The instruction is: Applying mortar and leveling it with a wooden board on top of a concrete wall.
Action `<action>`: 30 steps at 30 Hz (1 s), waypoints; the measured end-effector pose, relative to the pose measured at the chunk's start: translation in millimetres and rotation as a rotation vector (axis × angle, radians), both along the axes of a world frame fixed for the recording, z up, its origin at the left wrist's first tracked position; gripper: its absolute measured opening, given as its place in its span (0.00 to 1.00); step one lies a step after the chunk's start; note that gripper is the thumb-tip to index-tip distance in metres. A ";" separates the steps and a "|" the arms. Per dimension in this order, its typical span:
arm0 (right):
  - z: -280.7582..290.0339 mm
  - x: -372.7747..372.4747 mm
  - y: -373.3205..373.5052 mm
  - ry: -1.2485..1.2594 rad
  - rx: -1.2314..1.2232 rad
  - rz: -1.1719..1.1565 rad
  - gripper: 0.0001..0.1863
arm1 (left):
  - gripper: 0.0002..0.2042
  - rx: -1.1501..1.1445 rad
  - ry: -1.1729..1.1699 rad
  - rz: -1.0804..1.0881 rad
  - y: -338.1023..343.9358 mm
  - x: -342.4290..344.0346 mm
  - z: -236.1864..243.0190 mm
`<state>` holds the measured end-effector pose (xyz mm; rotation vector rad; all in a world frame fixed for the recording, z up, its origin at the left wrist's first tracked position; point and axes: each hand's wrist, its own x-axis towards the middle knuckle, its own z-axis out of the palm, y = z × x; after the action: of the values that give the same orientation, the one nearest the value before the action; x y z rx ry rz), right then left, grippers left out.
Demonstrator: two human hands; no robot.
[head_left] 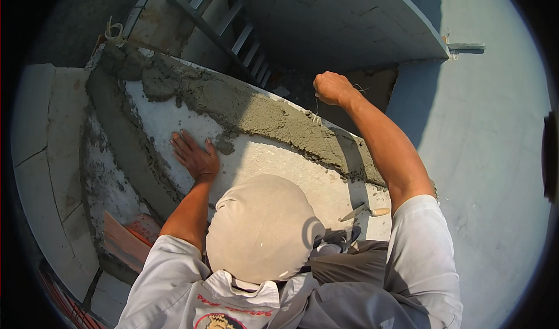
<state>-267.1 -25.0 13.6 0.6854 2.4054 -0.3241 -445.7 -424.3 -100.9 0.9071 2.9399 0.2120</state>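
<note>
My left hand (195, 157) lies flat, fingers spread, on the top of a white block wall (279, 166), just below a band of wet grey mortar (262, 113) that runs along its far edge. Nothing is held in it. My right hand (333, 87) is stretched past the mortar band and closed in a fist. A thin string (317, 106) hangs from it toward the mortar. A small trowel (364, 212) with a pale wooden handle rests on the white surface near my right upper arm, untouched.
A beige cap (262, 224) fills the lower middle. A metal ladder (233, 32) leans in the gap beyond the wall. A curved grey block wall (349, 14) stands behind. Red boards (131, 236) lie lower left, and a grey floor (495, 154) is at right.
</note>
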 end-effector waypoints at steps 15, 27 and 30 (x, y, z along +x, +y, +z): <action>-8.0 29.0 9.6 -0.133 0.092 -0.036 0.12 | 0.41 0.007 0.002 0.003 4.1 3.0 1.2; 10.6 -5.8 -5.0 0.029 0.050 -0.005 0.10 | 0.42 -0.007 0.000 0.016 -0.5 1.9 -1.5; -8.4 48.7 6.0 -0.142 0.165 0.062 0.15 | 0.42 0.005 -0.013 0.010 4.7 5.5 -2.3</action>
<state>-218.4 -19.0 5.2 0.6809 2.3292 -0.0493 -440.1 -419.6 -103.2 0.8889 2.9339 0.2244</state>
